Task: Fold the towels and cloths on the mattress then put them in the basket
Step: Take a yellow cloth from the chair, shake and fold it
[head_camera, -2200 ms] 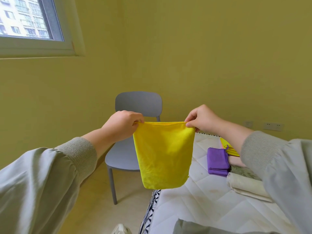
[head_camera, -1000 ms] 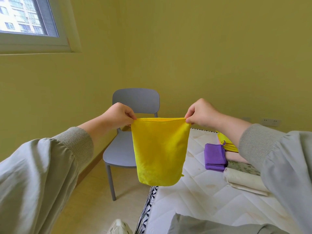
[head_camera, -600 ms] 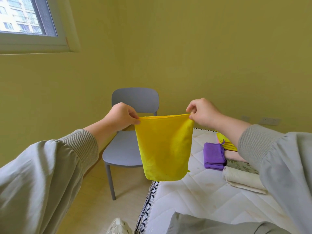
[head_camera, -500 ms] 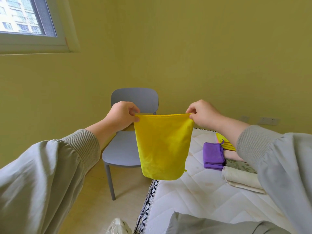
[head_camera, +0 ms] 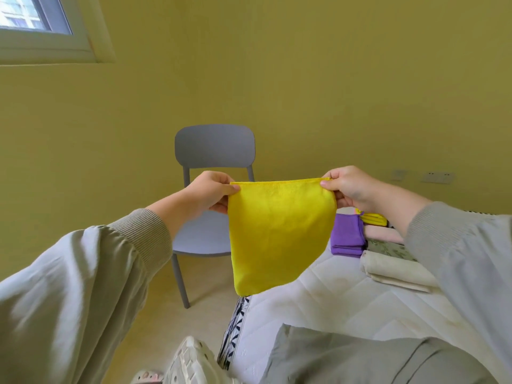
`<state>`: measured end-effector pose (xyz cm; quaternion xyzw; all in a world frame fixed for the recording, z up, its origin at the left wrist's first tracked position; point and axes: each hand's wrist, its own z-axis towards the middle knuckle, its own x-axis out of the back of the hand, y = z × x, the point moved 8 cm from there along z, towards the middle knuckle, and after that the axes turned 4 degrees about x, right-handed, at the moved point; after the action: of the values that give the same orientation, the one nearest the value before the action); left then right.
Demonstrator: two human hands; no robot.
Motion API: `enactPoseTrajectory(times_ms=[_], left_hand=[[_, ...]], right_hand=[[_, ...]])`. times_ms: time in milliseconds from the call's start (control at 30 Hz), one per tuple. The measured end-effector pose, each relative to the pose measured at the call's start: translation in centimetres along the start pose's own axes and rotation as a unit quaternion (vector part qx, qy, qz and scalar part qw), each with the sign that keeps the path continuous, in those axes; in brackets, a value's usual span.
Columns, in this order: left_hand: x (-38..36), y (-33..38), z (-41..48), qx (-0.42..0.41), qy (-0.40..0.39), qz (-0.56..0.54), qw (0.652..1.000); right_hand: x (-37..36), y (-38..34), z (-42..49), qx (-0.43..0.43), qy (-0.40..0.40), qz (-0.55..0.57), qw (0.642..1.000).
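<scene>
Yellow cloth (head_camera: 277,231) hangs in the air above the mattress (head_camera: 332,300) edge, top hem stretched flat. Left hand (head_camera: 210,194) pinches one top corner, right hand (head_camera: 349,187) the other. Folded purple cloth (head_camera: 347,234) and cream towel (head_camera: 393,273) lie on the mattress behind; grey chair (head_camera: 213,151) beyond.

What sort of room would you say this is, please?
Probably a sparse bedroom: a bare mattress holding folded cloths, a grey chair beside it, and a window in the yellow wall.

White quilted mattress (head_camera: 332,306). Folded purple cloth (head_camera: 347,236) and folded cream towel (head_camera: 393,273) lie on it, close together.
</scene>
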<state>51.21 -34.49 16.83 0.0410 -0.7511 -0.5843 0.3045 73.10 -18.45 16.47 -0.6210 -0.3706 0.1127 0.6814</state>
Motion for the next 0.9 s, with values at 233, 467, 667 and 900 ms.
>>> enactPoseTrajectory(times_ms=[233, 467, 667, 900], left_hand=[[-4.5, -3.6, 4.5, -0.041, 0.089, 0.212, 0.972], [-10.3, -11.4, 10.7, 0.039, 0.114, 0.106, 0.987], [-13.1, -16.2, 16.3, 0.102, 0.099, -0.010, 0.990], [-14.4, -19.0, 18.9, 0.162, 0.109, -0.171, 0.966]], right_hand=[[0.8, 7.0, 3.0, -0.011, 0.055, -0.236, 0.970], [0.5, 15.8, 7.5, -0.060, 0.125, -0.293, 0.946], [-1.3, 22.9, 12.2, -0.114, 0.118, -0.100, 0.981], [-0.8, 24.9, 14.2, -0.128, 0.213, -0.021, 0.968]])
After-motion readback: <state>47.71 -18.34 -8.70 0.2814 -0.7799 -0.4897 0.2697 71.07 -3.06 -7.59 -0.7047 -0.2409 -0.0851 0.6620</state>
